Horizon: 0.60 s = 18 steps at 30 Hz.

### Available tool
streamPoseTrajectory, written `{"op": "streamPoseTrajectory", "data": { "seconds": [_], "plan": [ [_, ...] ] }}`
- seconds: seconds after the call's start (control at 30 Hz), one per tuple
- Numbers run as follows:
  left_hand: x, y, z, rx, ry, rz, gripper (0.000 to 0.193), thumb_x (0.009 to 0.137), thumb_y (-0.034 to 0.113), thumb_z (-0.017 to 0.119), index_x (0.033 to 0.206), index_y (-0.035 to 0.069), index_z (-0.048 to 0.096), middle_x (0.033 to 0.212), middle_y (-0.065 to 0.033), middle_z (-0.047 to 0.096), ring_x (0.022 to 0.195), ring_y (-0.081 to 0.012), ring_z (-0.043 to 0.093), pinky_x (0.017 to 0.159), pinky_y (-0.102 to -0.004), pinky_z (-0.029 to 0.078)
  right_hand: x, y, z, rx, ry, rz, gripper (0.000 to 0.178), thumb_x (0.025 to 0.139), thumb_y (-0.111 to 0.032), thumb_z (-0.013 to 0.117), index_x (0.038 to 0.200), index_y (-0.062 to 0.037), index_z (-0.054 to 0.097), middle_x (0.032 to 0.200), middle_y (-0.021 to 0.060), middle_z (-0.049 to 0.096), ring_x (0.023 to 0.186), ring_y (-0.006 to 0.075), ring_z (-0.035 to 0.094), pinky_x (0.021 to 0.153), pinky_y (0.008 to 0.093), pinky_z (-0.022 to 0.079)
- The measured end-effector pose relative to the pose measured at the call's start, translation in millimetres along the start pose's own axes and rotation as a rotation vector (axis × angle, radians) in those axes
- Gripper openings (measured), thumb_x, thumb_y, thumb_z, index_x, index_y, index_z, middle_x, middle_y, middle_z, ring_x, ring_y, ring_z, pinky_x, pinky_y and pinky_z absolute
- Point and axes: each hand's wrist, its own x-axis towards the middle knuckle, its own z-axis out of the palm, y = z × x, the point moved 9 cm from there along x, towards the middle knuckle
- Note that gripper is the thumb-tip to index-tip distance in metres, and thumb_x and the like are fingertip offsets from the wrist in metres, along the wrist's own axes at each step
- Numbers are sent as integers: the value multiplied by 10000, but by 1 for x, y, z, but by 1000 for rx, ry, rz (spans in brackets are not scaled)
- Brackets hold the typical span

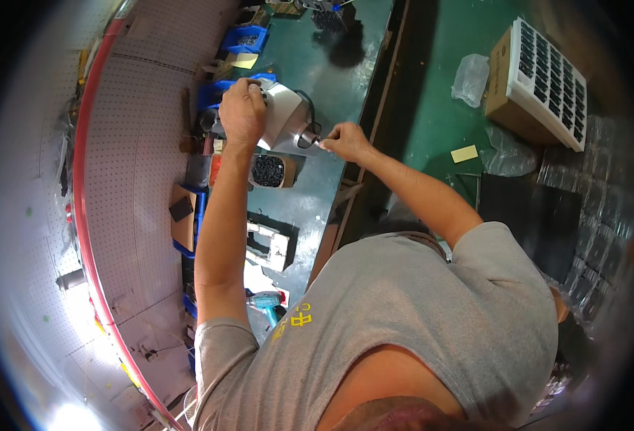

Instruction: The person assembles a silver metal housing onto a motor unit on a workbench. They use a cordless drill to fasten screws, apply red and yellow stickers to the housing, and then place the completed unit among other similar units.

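Note:
A white housing (282, 111) with a short metal neck (308, 136) and a black cable (310, 104) rests on the green bench. My left hand (244, 111) is closed over its left end, fingers curled round the edge. At the metal neck, my right hand (347, 142) pinches with thumb and forefinger; whatever lies between them is too small to make out. Just nearer than the housing stands an open cardboard box (286, 172) filled with small black parts (267, 171).
Blue bins (244, 39) line the pegboard wall (145, 144). Closer to me lie a white frame (280, 251) and a teal power drill (265, 300). On the right, a white tray of black parts (547, 82) sits on a carton (500, 68), beside clear plastic bags (470, 79).

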Motion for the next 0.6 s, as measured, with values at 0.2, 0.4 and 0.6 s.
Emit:
{"op": "streamPoseTrajectory", "data": {
  "seconds": [0.2,0.4,0.6],
  "plan": [
    [1,-1,-3,9,39,-4,316,992,271,466,1025,64,702,983,-205,701,963,-408,641,866,-522,483,27,-22,-26,-210,67,-200,453,605,-292,939,764,1,634,741,144,680,711,259,670,645,381,518],
    [0,5,-17,-73,152,9,255,920,239,540,902,45,704,898,-181,707,886,-403,653,833,-528,480,29,-41,-27,-257,135,-253,426,631,-234,927,823,7,632,774,126,678,721,215,652,659,359,515],
    [-34,0,-24,-138,121,-22,277,931,224,581,1154,78,659,1175,-131,654,1161,-338,569,1081,-505,349,34,-16,-42,101,107,-270,330,828,-130,657,1121,20,641,1084,127,673,1044,212,639,893,334,507]
  ]
}}
